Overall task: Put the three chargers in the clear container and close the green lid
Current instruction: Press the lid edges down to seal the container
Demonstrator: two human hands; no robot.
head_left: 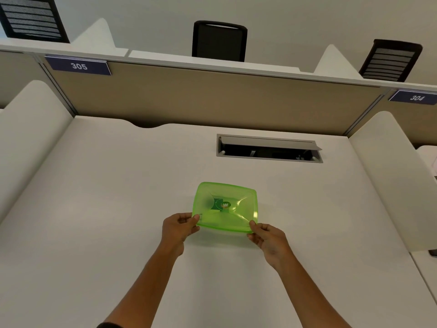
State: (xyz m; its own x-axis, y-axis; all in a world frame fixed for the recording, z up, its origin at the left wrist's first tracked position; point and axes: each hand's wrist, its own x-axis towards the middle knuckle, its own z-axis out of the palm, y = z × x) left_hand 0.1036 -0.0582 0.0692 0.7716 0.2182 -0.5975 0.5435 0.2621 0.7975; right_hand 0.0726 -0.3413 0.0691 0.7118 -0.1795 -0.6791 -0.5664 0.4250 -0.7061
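A translucent green lid (225,205) covers the clear container in the middle of the white desk; only a sliver of the container's near left wall shows beneath it. Dark shapes show through the lid, too blurred to name as chargers. My left hand (181,227) pinches the lid's near left corner between thumb and fingers. My right hand (266,236) pinches the near right corner the same way. Both hands are at the near edge, thumbs on top.
The white desk (118,209) has an open cable hatch (269,151) behind the container. A tan partition (212,98) with signs 305 and 304 closes the back; white side panels stand left and right. Black chairs show beyond the partition.
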